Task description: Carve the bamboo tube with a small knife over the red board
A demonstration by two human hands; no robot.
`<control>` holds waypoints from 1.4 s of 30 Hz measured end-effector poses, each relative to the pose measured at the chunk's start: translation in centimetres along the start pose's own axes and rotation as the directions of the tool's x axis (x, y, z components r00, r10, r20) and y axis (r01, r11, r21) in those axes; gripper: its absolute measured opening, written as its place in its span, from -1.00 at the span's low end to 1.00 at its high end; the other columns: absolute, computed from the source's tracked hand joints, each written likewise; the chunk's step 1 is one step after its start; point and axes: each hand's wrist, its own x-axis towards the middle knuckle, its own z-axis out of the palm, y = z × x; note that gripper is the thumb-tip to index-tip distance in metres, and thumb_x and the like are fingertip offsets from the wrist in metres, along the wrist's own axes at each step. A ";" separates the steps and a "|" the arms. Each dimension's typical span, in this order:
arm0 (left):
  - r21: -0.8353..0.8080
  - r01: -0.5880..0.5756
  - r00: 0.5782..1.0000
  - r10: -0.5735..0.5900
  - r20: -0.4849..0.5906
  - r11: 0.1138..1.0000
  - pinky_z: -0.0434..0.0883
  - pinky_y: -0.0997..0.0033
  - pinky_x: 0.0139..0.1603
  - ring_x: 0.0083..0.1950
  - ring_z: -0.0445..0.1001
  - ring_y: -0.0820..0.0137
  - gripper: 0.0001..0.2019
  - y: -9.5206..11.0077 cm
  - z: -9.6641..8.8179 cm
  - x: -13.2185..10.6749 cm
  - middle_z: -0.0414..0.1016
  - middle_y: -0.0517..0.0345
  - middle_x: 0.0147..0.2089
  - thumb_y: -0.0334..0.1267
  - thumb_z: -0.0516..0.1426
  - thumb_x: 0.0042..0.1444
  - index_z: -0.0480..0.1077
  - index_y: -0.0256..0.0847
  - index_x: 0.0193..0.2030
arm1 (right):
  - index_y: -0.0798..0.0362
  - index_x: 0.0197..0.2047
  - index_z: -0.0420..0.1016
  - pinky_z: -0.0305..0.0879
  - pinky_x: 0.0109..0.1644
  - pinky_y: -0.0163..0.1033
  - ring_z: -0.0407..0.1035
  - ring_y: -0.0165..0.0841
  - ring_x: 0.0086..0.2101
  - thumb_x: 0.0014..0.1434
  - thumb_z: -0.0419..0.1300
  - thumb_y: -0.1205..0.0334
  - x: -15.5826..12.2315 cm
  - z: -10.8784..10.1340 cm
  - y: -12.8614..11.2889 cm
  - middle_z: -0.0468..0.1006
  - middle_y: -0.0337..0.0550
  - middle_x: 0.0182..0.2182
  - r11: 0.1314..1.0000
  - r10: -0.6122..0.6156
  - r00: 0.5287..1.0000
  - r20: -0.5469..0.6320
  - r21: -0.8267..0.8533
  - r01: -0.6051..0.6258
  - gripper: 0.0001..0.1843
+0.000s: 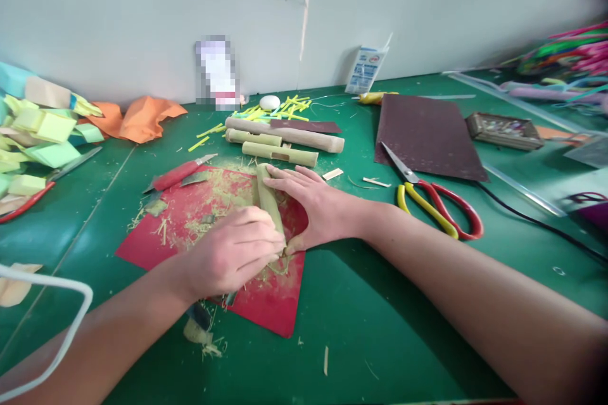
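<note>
1. Right hand (316, 205) lies nearly flat and open. Its fingers stretch along the top of the bamboo piece (266, 196) and its thumb reaches to the near end, so it pins the piece rather than gripping it, probably to stop the round stick rolling.
2. Left hand (235, 256) is curled into a loose fist against the near end of the same piece, knuckles up. I cannot tell whether its fingers close on the bamboo or on a small tool.
3. Green bench (380, 329) carries everything and runs back to a pale wall.
4. Under the hands lies a red sheet (275, 310), and the bamboo piece rests on it just right of centre, pointing away from the person. The sheet seems placed to catch debris and spare the bench.
5. Beyond the right forearm a dark sandpaper sheet (425, 136) lies flat, within reach.
6. Behind the red sheet three longer bamboo lengths (285, 133) lie side by side, parked clear of the hands.
7. Between the sandpaper and the right wrist, the scissors (434, 202) with red and yellow handles lie closed.
8. At the red sheet's far left corner rests a red-handled knife (178, 175), blade pointing away from the hands.
9. Pale shavings (209, 202) are strewn over the sheet, thickest beside the piece.
</note>
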 end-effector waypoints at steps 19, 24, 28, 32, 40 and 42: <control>0.168 0.190 0.978 -0.171 -0.121 0.967 0.42 0.20 0.02 -0.04 0.41 0.31 -0.87 -1.1 -0.1 -0.3 0.55 0.09 -0.15 -0.41 0.13 0.19 0.47 -0.25 -0.14 | 0.04 0.29 0.03 -0.20 0.33 0.11 -0.07 -0.09 0.30 -0.21 0.29 -0.33 0.3 -0.3 0.5 0.01 0.08 0.34 0.998 -0.068 0.997 -0.034 -0.013 0.068 0.11; 0.160 0.179 0.978 -0.158 -0.136 0.971 0.42 0.19 0.03 -0.03 0.41 0.32 -0.87 -1.1 0.2 0.0 0.54 0.08 -0.15 -0.41 0.13 0.18 0.47 -0.26 -0.15 | -0.01 0.37 -0.11 -0.27 0.34 0.13 -0.15 -0.09 0.32 -0.15 0.26 -0.33 0.2 -0.2 0.7 -0.07 -0.02 0.37 0.998 -0.055 0.998 0.009 -0.035 0.055 0.16; 0.071 0.065 0.996 -0.060 -0.067 0.995 0.43 0.19 0.05 -0.01 0.41 0.31 -0.86 0.6 0.6 0.0 0.54 0.04 -0.12 -0.46 0.12 0.17 0.45 -0.28 -0.15 | -0.04 0.39 -0.13 -0.29 0.34 0.15 -0.17 -0.08 0.33 -0.16 0.26 -0.33 0.2 -0.3 0.9 -0.13 -0.03 0.38 0.999 -0.039 0.998 0.042 -0.031 0.041 0.18; -0.012 -0.043 0.999 0.042 -0.022 0.999 0.44 0.20 0.05 -0.03 0.42 0.31 -0.82 0.8 0.7 -0.1 0.54 0.03 -0.12 -0.48 0.13 0.15 0.43 -0.32 -0.10 | -0.02 0.39 -0.12 -0.31 0.34 0.15 -0.19 -0.09 0.33 -0.16 0.27 -0.33 0.2 -0.4 0.7 -0.16 -0.03 0.39 0.999 -0.036 0.998 0.045 -0.021 0.037 0.18; 0.023 0.072 0.996 -0.071 -0.062 0.997 0.43 0.18 0.03 -0.01 0.41 0.29 -0.85 0.2 0.6 -0.1 0.53 0.03 -0.12 -0.47 0.11 0.18 0.45 -0.29 -0.15 | -0.05 0.36 0.01 -0.30 0.34 0.15 -0.14 -0.07 0.32 -0.20 0.29 -0.33 0.5 -0.6 0.3 -0.04 -0.02 0.36 0.999 -0.033 0.999 0.022 0.003 0.033 0.14; -0.022 0.033 0.999 -0.033 -0.022 0.999 0.44 0.21 0.03 -0.01 0.41 0.30 -0.84 0.7 0.6 -0.1 0.53 0.02 -0.10 -0.48 0.11 0.18 0.44 -0.29 -0.12 | -0.03 0.36 0.03 -0.30 0.35 0.13 -0.13 -0.08 0.32 -0.21 0.30 -0.33 0.5 -0.6 0.3 -0.04 -0.01 0.36 1.000 -0.029 0.999 0.021 -0.003 0.029 0.15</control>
